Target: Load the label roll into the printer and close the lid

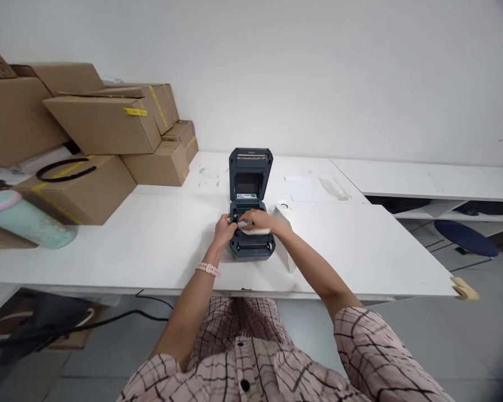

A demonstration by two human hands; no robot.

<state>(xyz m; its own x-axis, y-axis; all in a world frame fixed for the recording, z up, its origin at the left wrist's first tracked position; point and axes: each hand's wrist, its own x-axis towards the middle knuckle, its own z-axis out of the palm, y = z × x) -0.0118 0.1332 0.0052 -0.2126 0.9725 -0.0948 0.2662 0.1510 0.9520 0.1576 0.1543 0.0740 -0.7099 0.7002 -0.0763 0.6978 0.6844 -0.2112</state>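
Observation:
A dark grey label printer (248, 157) stands on the white table in front of me, its lid raised and tipped back. Over its inner bay, my right hand (256, 220) has its fingers curled over a white label roll (257, 231), partly hidden beneath them. At the bay's left edge, my left hand (225, 229) grips the printer's side with thumb and fingers; its fingertips reach inside near the roll. To the right of the printer is another white roll (281, 207), with a pale strip (291, 263) beside it, partly covered by my right forearm.
Cardboard boxes (104, 124) are stacked on the left, with a black band (56, 177) on one and a mint-green tumbler (33, 223) leaning nearby. White sheets (305, 188) lie behind right on the table (360, 251). A blue stool (465, 237) stands at far right.

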